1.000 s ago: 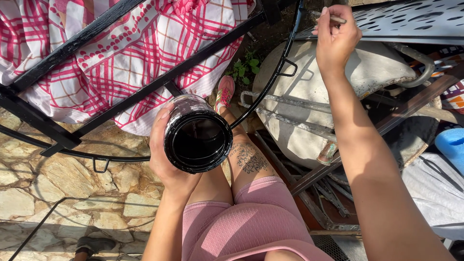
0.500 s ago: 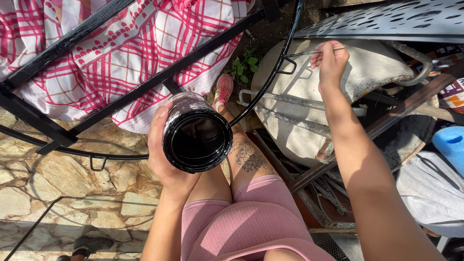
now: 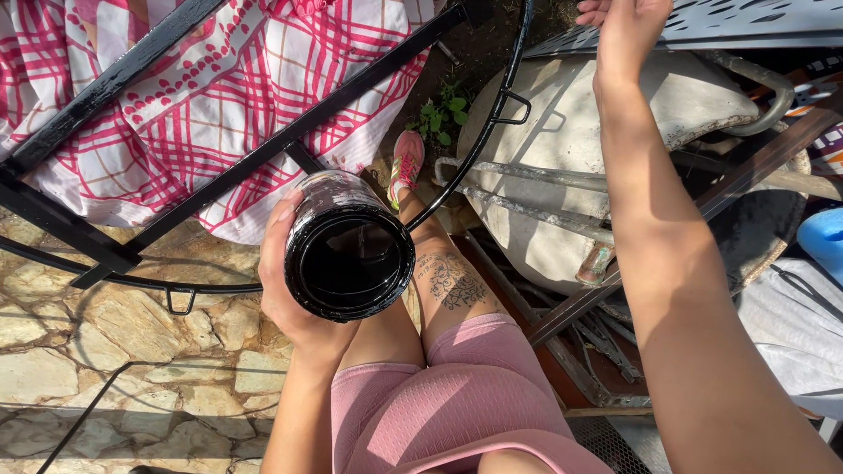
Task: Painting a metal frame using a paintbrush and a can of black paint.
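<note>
A: Holding steady, head view: left hand is wrapped round an open can of black paint, level in front of the thighs, mouth up, just below the black frame.

B: And the right hand?

A: Raised at the top edge, beside the grey perforated panel. Fingers cut off by the picture edge; cannot tell whether it grips anything.

B: Step?

A: My reading: painting metalwork, the can carried as supply. Any next dip would call for keeping the can level and clear of the frame's curved rail.

B: Hard to make out?

A: Paint level is lost in the gloss. No brush visible. A checked cloth covers what lies under the frame; the pale tub behind is partly blocked by the arm.
</note>
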